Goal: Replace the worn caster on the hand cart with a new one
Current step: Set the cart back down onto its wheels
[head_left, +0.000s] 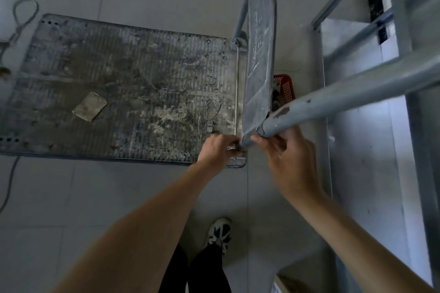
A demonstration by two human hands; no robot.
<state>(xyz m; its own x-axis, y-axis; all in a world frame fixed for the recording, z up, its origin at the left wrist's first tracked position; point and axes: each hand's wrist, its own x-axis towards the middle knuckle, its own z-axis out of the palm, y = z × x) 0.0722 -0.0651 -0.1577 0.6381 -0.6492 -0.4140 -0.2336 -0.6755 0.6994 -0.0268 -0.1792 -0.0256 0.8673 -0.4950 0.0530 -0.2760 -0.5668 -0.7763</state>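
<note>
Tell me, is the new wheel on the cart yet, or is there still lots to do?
Not yet, it seems. Nothing looks finished: the cart deck lies flat on the floor, and no wheel, old or new, shows. Right now the left hand and right hand both work at the handle's hinge at the deck's near corner. Still left: getting at the worn wheel, removing it, and fitting the new one.

Floor left of cart: lying open beside the hand cart (119, 88).
Right side: shelf frame (371, 83) and red basket (285, 89) crowding in.
</note>
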